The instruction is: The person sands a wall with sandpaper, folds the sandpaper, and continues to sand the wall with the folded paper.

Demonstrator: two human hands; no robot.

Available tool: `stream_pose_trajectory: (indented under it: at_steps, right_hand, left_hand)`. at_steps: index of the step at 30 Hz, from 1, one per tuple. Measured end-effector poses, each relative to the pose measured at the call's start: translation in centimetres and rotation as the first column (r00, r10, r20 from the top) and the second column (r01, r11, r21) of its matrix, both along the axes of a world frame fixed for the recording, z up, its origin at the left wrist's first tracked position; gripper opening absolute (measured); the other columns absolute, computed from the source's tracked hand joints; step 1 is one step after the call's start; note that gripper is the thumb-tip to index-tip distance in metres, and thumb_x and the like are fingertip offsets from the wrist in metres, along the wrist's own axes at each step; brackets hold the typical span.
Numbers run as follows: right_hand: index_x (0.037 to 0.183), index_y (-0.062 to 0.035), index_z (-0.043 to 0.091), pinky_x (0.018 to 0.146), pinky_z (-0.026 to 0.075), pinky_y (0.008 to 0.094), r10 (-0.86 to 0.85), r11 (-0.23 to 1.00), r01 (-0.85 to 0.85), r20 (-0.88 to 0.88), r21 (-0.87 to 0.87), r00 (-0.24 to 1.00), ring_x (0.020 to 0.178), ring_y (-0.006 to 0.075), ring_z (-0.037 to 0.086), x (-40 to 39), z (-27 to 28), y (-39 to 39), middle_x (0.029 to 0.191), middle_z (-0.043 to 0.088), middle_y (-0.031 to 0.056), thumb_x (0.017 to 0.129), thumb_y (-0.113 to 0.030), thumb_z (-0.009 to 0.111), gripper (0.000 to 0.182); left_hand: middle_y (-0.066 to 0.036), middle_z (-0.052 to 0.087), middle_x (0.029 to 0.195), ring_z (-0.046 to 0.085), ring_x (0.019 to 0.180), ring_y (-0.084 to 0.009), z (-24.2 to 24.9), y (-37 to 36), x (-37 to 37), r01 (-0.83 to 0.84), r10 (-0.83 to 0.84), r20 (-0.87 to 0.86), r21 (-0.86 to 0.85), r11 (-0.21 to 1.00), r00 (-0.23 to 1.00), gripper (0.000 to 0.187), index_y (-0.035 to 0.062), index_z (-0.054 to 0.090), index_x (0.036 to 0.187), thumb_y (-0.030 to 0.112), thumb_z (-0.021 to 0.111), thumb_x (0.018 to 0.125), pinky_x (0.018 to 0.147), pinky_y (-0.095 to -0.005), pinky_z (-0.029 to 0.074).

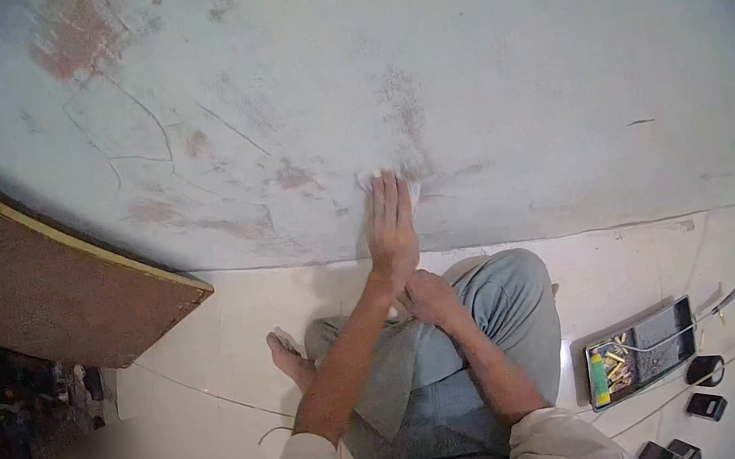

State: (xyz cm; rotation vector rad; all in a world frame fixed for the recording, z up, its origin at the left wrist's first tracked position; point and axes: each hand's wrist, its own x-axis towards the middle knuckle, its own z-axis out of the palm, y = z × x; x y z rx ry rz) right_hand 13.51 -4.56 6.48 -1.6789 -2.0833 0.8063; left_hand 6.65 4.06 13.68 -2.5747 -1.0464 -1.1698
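My left hand (390, 211) is pressed against the lower part of the white wall (536, 72), fingers straight and side by side. Under it is a thin white sheet, like paper or cloth (414, 192), its edges showing around the fingers. My right hand (431, 298) is closed just below my left wrist, over my lap; what it holds, if anything, is hidden. Reddish and grey scuffed patches and thin cracks mark the wall around and to the left of my left hand.
A brown wooden panel (58, 259) leans at the left, near dark clutter. On the floor at right lies a black paint tray (639, 349) holding a roller frame and small yellow pieces. Beside it are a black tape roll (704, 371) and small black boxes (706, 407). Cords cross the floor.
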Motion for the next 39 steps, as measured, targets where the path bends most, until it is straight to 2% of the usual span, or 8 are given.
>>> stream_pose_trajectory:
  at_steps: [3, 9, 12, 19, 22, 30, 36, 39]
  right_hand:
    - [0.106, 0.0027, 0.056, 0.082, 0.047, 0.0472, 0.033, 0.998, -0.035, -0.039, -0.05, 0.999, 0.094, 0.0399, 0.059, 0.2, 0.4, 0.0, 0.098, 0.063, 0.0228, 0.09, -0.026, 0.052, 0.033]
    - [0.112, -0.002, 0.053, 0.076, 0.05, 0.0473, -0.07, 0.996, 0.076, -0.113, 0.048, 0.991, 0.089, 0.0382, 0.062, -0.4, 1.5, -0.2, 0.096, 0.063, 0.022, 0.092, -0.03, 0.049, 0.034]
    - [0.112, -0.002, 0.053, 0.076, 0.049, 0.0479, -0.071, 0.997, 0.075, -0.11, 0.03, 0.991, 0.089, 0.038, 0.062, -0.3, 1.9, -0.3, 0.094, 0.064, 0.0227, 0.092, -0.03, 0.049, 0.035]
    - [0.091, 0.0021, 0.063, 0.078, 0.047, 0.0475, -0.065, 0.998, 0.066, -0.091, 0.001, 0.994, 0.09, 0.0398, 0.06, -0.5, -0.2, -0.4, 0.095, 0.063, 0.0235, 0.088, -0.026, 0.054, 0.029]
    - [0.083, 0.0018, 0.064, 0.077, 0.047, 0.0476, -0.104, 0.993, 0.113, -0.17, 0.045, 0.98, 0.09, 0.0393, 0.061, -0.1, 0.6, -0.1, 0.093, 0.063, 0.0242, 0.088, -0.026, 0.054, 0.03]
    - [0.114, -0.0003, 0.052, 0.08, 0.047, 0.0481, -0.052, 0.999, 0.051, -0.085, -0.016, 0.995, 0.092, 0.0393, 0.06, -0.4, 1.7, -0.2, 0.091, 0.063, 0.0248, 0.09, -0.029, 0.053, 0.037]
    - [0.113, 0.0013, 0.053, 0.076, 0.048, 0.0502, -0.052, 0.999, 0.052, -0.047, 0.012, 0.998, 0.087, 0.0401, 0.062, -0.1, 1.2, -0.3, 0.09, 0.064, 0.0248, 0.09, -0.029, 0.053, 0.038]
    - [0.114, 0.0021, 0.052, 0.076, 0.048, 0.0503, -0.028, 1.0, 0.028, -0.039, 0.011, 0.999, 0.087, 0.0407, 0.062, -0.2, -0.8, -0.2, 0.091, 0.063, 0.0252, 0.09, -0.03, 0.052, 0.039]
  left_hand:
    - [-0.032, 0.02, 0.146, 0.021, 0.135, -0.0496, -0.2, -0.3, 0.6, -0.057, 0.056, -0.022, -0.01, 0.998, 0.998, 0.064, -0.0117, 0.025, 0.139, -0.009, 0.042, 0.077, 0.111, -0.0549, 0.021]
    - [-0.024, 0.021, 0.149, 0.017, 0.139, -0.042, 17.4, 2.3, 3.5, -0.047, -0.017, 0.163, 0.376, 0.925, 0.986, 0.061, -0.0056, 0.026, 0.142, -0.001, 0.047, 0.085, 0.112, -0.0512, 0.022]
    - [-0.026, 0.025, 0.147, 0.024, 0.137, -0.0425, 18.4, 2.8, 3.1, -0.059, -0.011, 0.15, 0.452, 0.89, 0.989, 0.061, -0.0066, 0.032, 0.14, -0.006, 0.045, 0.08, 0.111, -0.0486, 0.025]
    - [-0.031, 0.02, 0.147, 0.015, 0.138, -0.0459, -2.3, -0.6, 0.1, 0.018, -0.017, 0.019, -0.023, 1.0, 1.0, 0.066, -0.0112, 0.028, 0.139, -0.007, 0.043, 0.075, 0.112, -0.0535, 0.018]
    - [-0.03, 0.018, 0.148, 0.015, 0.137, -0.0482, 0.0, -0.5, 1.2, -0.014, 0.012, 0.055, 0.045, 0.999, 0.998, 0.064, -0.0116, 0.027, 0.139, -0.006, 0.044, 0.077, 0.111, -0.0552, 0.018]
    - [-0.025, 0.023, 0.148, 0.019, 0.138, -0.044, 18.4, 2.6, 2.8, 0.006, -0.062, 0.131, 0.392, 0.92, 0.989, 0.063, -0.0054, 0.03, 0.141, -0.005, 0.047, 0.08, 0.111, -0.0509, 0.023]
    - [-0.029, 0.023, 0.147, 0.02, 0.136, -0.0467, 2.3, 0.5, 0.1, 0.011, -0.015, 0.039, 0.099, 0.995, 0.999, 0.063, -0.0092, 0.029, 0.139, -0.009, 0.043, 0.078, 0.111, -0.0528, 0.022]
    - [-0.031, 0.022, 0.146, 0.019, 0.136, -0.0481, 1.6, 0.0, 0.6, 0.023, -0.026, 0.041, 0.059, 0.998, 0.999, 0.064, -0.0093, 0.028, 0.14, -0.008, 0.043, 0.078, 0.111, -0.0532, 0.022]
